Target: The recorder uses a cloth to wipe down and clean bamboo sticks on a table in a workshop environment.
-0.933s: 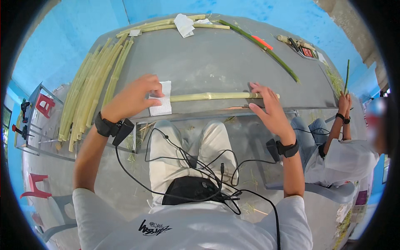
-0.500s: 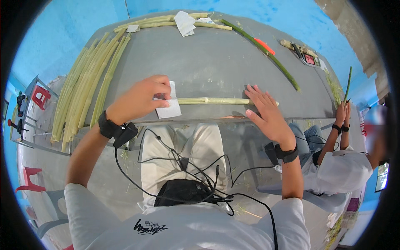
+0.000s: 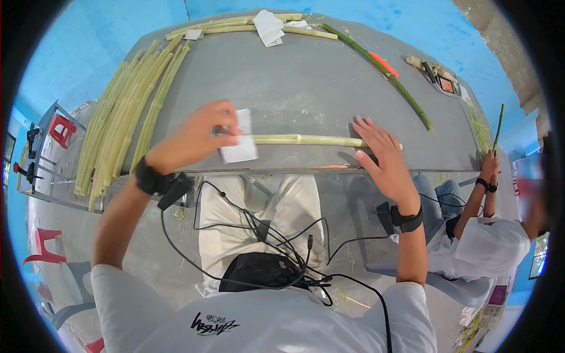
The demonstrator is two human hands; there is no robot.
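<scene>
A peeled, pale green bamboo pole (image 3: 306,139) lies crosswise along the near edge of the grey table. Over its left part sits a folded white sheet of paper (image 3: 241,153). My left hand (image 3: 200,132) is closed at the sheet's left side, thumb and bent fingers pinching it; the fingertips are slightly blurred. The pole's left end is hidden by the paper and this hand. Flat across the pole's right end rests my right hand (image 3: 382,156), open with fingers spread, the pole's tip showing just beyond it.
Many peeled poles (image 3: 118,123) lie at the table's left, others (image 3: 235,26) along the far edge with white paper (image 3: 269,28). A green pole (image 3: 406,97) and an orange-handled tool (image 3: 384,63) are far right. A co-worker (image 3: 471,235) sits right. Black cables (image 3: 282,247) cross my lap.
The view has shifted slightly, so the table things sit a little farther right. My left hand has moved slightly at the paper; my right hand stays on the pole.
</scene>
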